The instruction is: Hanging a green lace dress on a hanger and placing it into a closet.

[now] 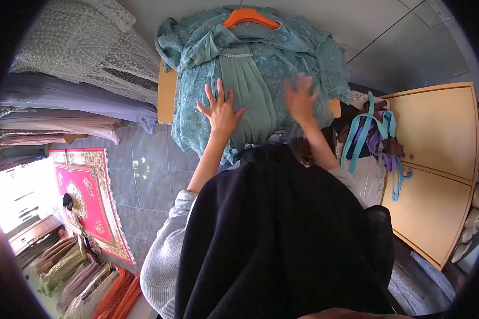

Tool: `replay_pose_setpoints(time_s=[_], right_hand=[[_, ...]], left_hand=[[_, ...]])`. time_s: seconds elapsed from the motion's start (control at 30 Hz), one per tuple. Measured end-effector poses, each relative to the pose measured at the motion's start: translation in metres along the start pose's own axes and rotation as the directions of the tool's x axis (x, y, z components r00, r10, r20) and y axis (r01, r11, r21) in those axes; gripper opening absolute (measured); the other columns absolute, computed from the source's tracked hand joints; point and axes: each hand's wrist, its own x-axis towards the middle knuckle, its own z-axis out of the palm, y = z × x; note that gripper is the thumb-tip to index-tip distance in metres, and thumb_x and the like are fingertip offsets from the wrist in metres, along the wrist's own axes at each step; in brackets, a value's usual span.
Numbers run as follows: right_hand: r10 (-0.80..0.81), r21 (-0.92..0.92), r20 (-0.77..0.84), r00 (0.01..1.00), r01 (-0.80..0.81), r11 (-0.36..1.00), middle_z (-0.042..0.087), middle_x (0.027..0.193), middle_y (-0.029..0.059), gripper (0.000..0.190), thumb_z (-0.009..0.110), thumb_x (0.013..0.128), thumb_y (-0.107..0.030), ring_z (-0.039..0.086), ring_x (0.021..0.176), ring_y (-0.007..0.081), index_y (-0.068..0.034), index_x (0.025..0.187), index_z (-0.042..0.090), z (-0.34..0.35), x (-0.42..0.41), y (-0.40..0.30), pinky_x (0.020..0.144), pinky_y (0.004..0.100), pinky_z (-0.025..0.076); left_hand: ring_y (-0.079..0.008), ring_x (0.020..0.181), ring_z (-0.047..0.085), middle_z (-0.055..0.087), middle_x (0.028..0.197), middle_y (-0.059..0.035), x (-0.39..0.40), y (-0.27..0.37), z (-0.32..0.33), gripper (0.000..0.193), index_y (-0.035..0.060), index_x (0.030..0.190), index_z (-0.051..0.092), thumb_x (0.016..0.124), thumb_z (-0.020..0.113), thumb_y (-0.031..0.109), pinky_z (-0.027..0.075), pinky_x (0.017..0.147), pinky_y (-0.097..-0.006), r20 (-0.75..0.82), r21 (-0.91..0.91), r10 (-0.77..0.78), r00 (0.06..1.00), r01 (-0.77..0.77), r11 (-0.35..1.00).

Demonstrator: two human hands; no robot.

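Observation:
A teal embroidered dress (198,97) lies spread out in front of me on a wooden table (166,95), whose light edge shows at both sides. An orange clothes hanger (250,16) sits in its neckline. Pleated plain fabric (247,83) runs down the front below a beaded band (236,55). With fingers spread, my left hand (220,113) rests on the dress beside the pleats. My right hand (302,98) is over the right side of the dress, blurred, fingers apart; whether it touches the cloth I cannot tell. Neither hand holds anything.
Several garments (84,95) hang at the left, and more (92,287) hang at lower left. A red patterned rug (84,191) lies on grey floor tiles (151,187). At right stand a wooden cabinet (431,131), turquoise straps (359,131) and a blue hanger (400,181).

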Motion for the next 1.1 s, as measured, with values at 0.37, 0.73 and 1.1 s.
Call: replay_pose_setpoints(time_s=[0.37,0.73,1.1], right_hand=[[-0.287,0.232,-0.002,0.958,0.279,0.932,0.030,0.142,0.0221,0.037,0.052,0.088,-0.026,0.025,0.132,0.0394,-0.022,0.125,0.053,-0.012,-0.002,-0.033,0.096,0.0602,0.025],[0.108,0.291,-0.015,0.994,-0.099,0.952,0.016,0.149,0.0213,0.035,0.054,0.087,-0.022,0.015,0.137,0.0391,-0.015,0.121,0.058,-0.012,-0.015,-0.025,0.097,0.0645,0.017],[0.087,0.384,-0.253,0.963,0.017,0.923,0.017,0.150,0.0186,0.029,0.060,0.083,-0.026,0.018,0.137,0.0399,-0.021,0.111,0.066,-0.029,0.097,-0.001,0.096,0.0662,0.017]], left_hand=[[-0.0407,0.137,0.009,0.014,0.151,-0.0105,-0.025,-0.035,0.001,0.066,0.0209,0.135,0.042,0.080,0.057,0.054,0.008,0.095,-0.0684,-0.168,-0.038,-0.151,0.974,0.147,0.988],[-0.0395,0.139,0.000,0.009,0.152,-0.0153,-0.032,-0.051,-0.002,0.066,0.0120,0.131,0.047,0.079,0.059,0.050,0.003,0.096,-0.0697,-0.093,-0.127,-0.312,0.945,0.300,0.946],[-0.0428,0.138,0.003,0.020,0.150,-0.0138,0.068,-0.056,-0.030,0.048,0.0158,0.119,0.058,0.082,0.058,0.045,0.003,0.094,-0.0703,-0.373,-0.231,-0.220,0.901,0.139,0.963]])
